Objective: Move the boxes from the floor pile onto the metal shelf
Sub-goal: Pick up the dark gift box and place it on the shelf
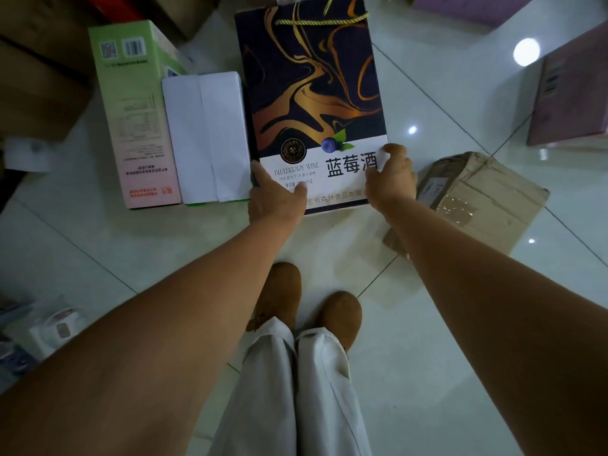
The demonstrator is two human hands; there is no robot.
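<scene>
A dark purple and gold blueberry wine box (309, 93) with a gold cord handle lies flat in front of me, over the tiled floor. My left hand (274, 195) grips its near left corner. My right hand (390, 179) grips its near right corner, thumb on the white label. Next to it on the left lies a green and pink box (131, 116) with a white box (207, 136) against it. A taped brown cardboard box (473, 199) sits on the floor to the right. The metal shelf is out of view.
My brown shoes (309, 301) and white trousers stand on the glossy tiles below the box. Pink boxes (569, 103) lie at the right edge and top right. Brown cartons (39, 77) fill the top left. Small white packages (49, 327) sit at the left edge.
</scene>
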